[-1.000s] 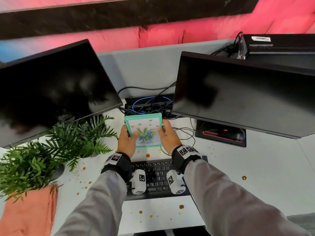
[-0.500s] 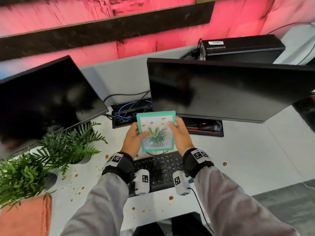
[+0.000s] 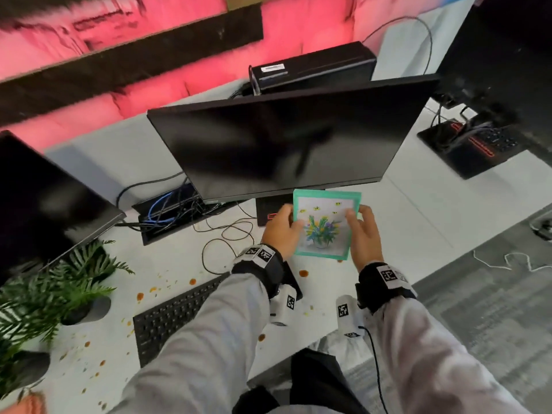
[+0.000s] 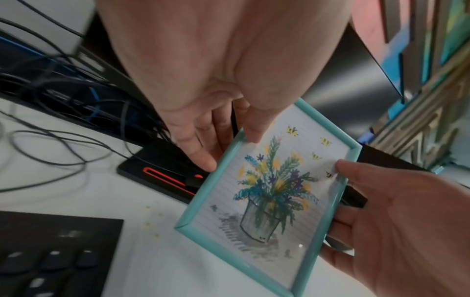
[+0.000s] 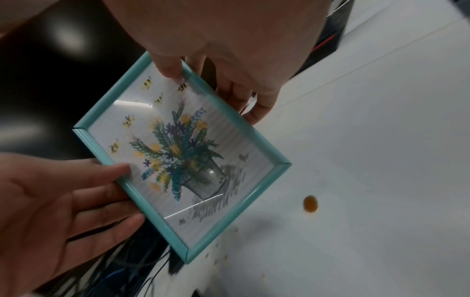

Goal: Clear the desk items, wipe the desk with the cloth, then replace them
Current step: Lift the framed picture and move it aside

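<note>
White desk (image 3: 388, 222) has brown spots on it. From left to right sit two green plants (image 3: 59, 282), one black keyboard (image 3: 179, 318) and two dark screens (image 3: 283, 138). One teal picture frame (image 3: 324, 227) is up in the air, gripped by the left hand (image 3: 280, 231) and right hand (image 3: 363, 237). Only the wrist views show fingers curled behind it.

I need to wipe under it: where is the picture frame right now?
In the head view the frame is off the desk, held between both hands, just below the right monitor.
</note>
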